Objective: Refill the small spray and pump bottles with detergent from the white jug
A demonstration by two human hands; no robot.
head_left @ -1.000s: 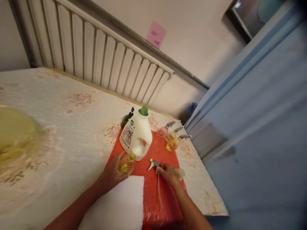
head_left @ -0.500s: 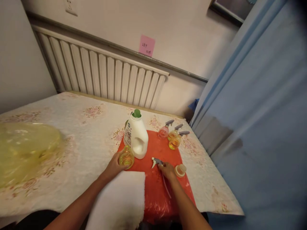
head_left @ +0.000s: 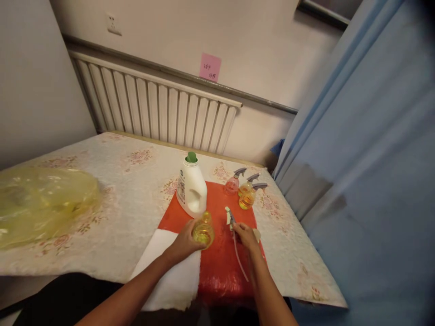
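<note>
Held bottle (head_left: 204, 235) shifted right; cup (head_left: 257, 234) half-hidden.

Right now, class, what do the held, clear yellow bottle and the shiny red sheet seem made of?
Yellow bottle: probably glossy plastic, possibly glass; walls look transparent, with highlights. Red sheet: probably smooth plastic, given bright glints along its creases.

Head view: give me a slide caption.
Left hand holding a yellow bottle, right hand a trigger spray head, above a red mat.
</note>
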